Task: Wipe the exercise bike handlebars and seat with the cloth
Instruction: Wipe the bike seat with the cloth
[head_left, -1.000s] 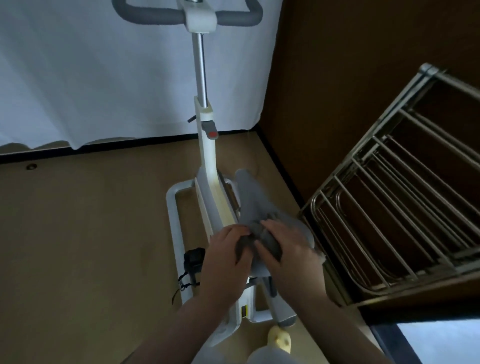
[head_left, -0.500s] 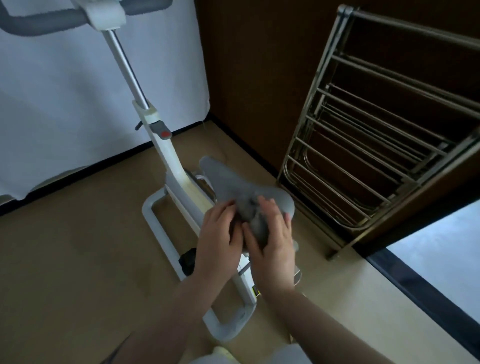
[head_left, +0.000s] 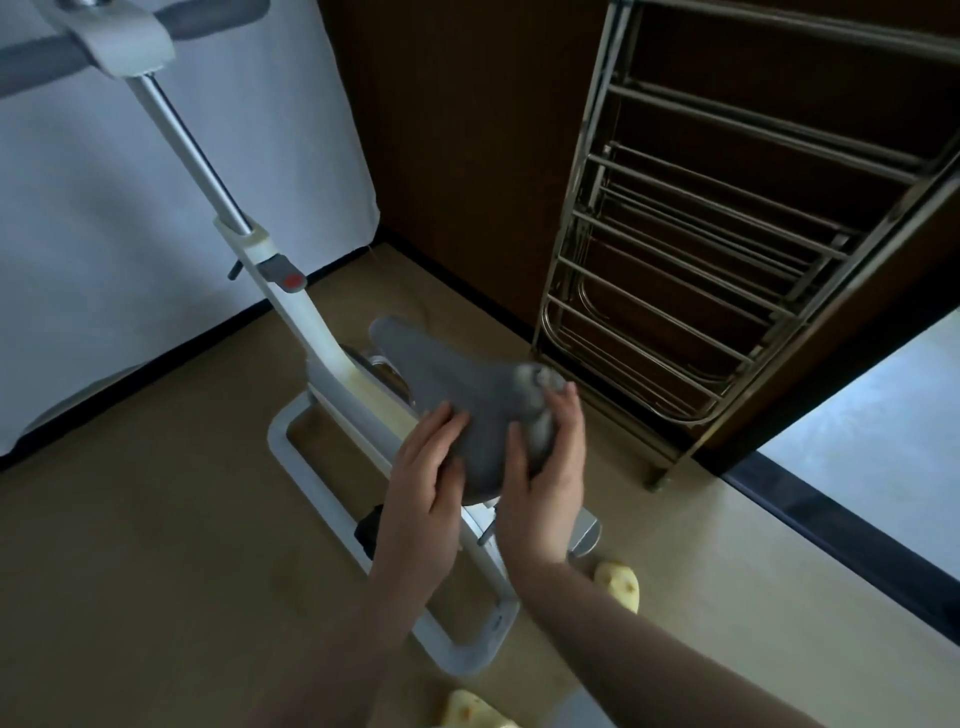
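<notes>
seat (head_left: 441, 374): matt grey | post (head_left: 187, 140): shiny metal | rack (head_left: 727, 249): glossy metal

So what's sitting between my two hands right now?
The wide rear of the grey bike seat lies between the left hand and right hand, with the grey cloth bunched under the right fingers, shown in the head view.

One exercise bike (head_left: 291, 312) with one seat (head_left: 441, 374), two hands (head_left: 423, 483), one cloth (head_left: 537, 395), one drying rack (head_left: 727, 249), two yellow slippers (head_left: 618, 584).
</notes>
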